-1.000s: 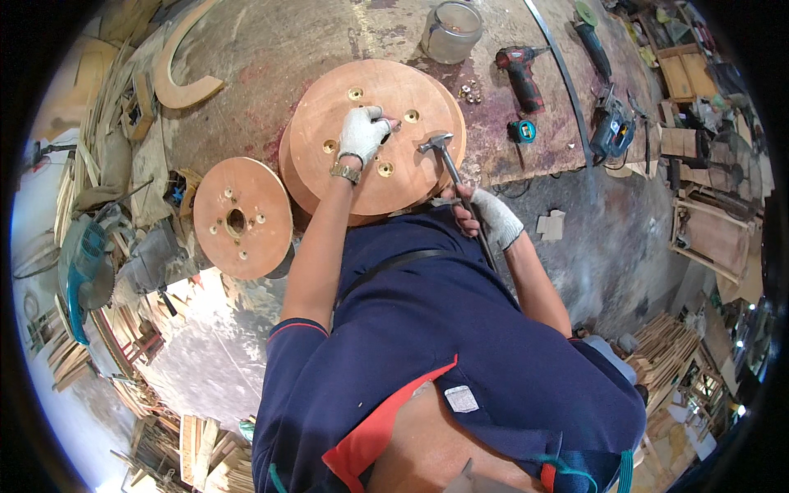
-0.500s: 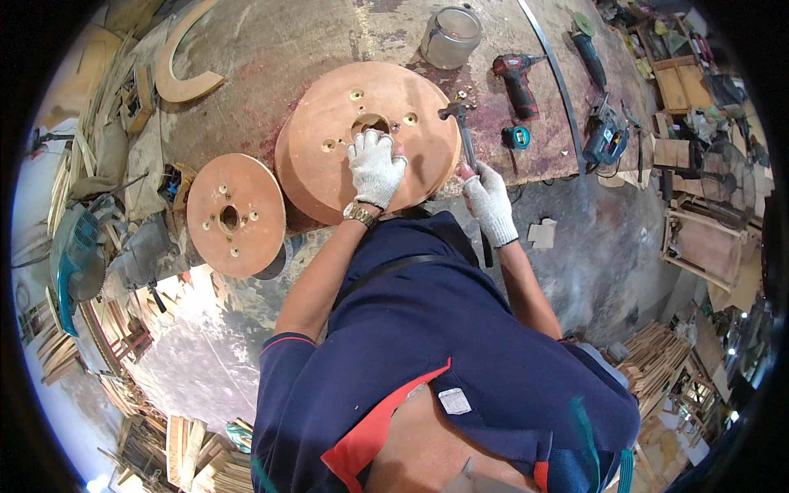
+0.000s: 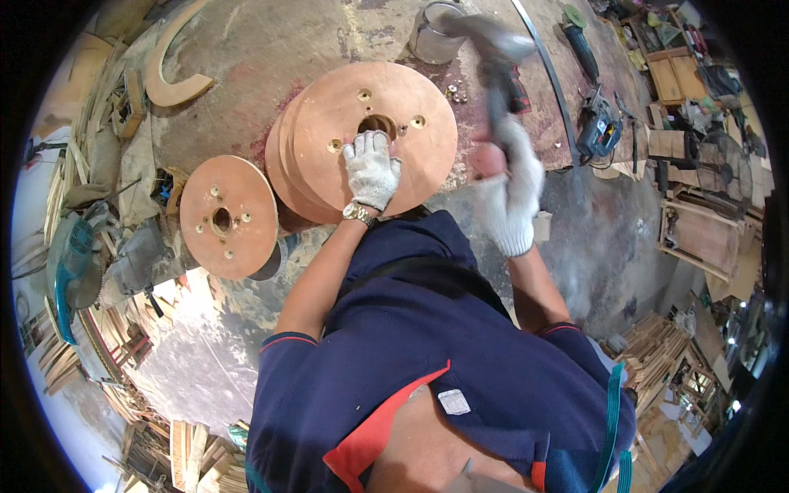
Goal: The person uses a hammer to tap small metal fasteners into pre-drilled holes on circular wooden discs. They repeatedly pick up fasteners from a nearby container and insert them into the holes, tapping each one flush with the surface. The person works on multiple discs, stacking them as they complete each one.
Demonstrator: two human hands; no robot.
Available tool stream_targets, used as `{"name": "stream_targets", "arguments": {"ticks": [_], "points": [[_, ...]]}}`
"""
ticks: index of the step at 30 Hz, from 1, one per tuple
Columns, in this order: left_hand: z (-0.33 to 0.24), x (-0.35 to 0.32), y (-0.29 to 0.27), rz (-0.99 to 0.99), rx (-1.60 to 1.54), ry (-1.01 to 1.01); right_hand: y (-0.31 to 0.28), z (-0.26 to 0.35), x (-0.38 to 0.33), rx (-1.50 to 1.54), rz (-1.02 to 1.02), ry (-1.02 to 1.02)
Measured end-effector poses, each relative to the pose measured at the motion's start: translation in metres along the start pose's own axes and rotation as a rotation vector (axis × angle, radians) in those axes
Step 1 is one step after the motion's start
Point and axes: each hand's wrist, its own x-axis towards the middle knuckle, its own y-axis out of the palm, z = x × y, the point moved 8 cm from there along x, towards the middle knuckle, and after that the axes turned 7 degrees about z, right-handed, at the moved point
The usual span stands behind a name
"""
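Note:
A large round plywood disc [image 3: 419, 156] with a central hole and several smaller fitted holes lies over other discs [image 3: 288, 181] of similar size. My left hand [image 3: 371, 172], in a white knit glove, is on its near part. The fingers bend at the rim of the central hole, gripping the disc there; their tips are partly hidden. My right hand [image 3: 514, 193], also gloved, is closed round the handle of a hammer [image 3: 497, 70], raised and smeared by motion to the right of the disc. Small metal pieces [image 3: 454, 94] lie beside the disc.
A smaller wooden disc [image 3: 246, 185] stands at the left. Behind are a clear jar [image 3: 431, 45] and a curved wooden piece [image 3: 168, 90]. The hammer partly covers a drill [image 3: 519, 94]. Rightward lie a metal strip [image 3: 555, 74], a jigsaw [image 3: 598, 127] and an angle grinder [image 3: 582, 53].
My right hand has swung the hammer up and to the right, away from the disc. The top disc now sits further right over those beneath it. My left hand stays at the hole.

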Motion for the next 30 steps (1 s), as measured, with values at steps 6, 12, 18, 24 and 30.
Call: {"name": "stream_targets", "arguments": {"ticks": [6, 12, 18, 24, 30], "points": [[-0.01, 0.0, 0.0, 0.023, -0.032, -0.008, 0.036, -0.144, -0.042, -0.564, 0.254, 0.004], [-0.003, 0.005, -0.006, -0.011, 0.011, -0.045, 0.014, -0.054, 0.008, -0.366, 0.149, 0.112], [-0.006, 0.007, 0.002, 0.064, -0.045, -0.052, 0.034, -0.121, -0.023, -0.02, 0.213, 0.011], [0.0, 0.01, 0.003, 0.063, -0.042, -0.087, 0.035, -0.069, 0.016, -0.444, 0.266, 0.213], [-0.003, 0.01, 0.005, -0.002, -0.046, -0.059, 0.025, -0.107, -0.019, 0.106, 0.166, -0.016]]}}
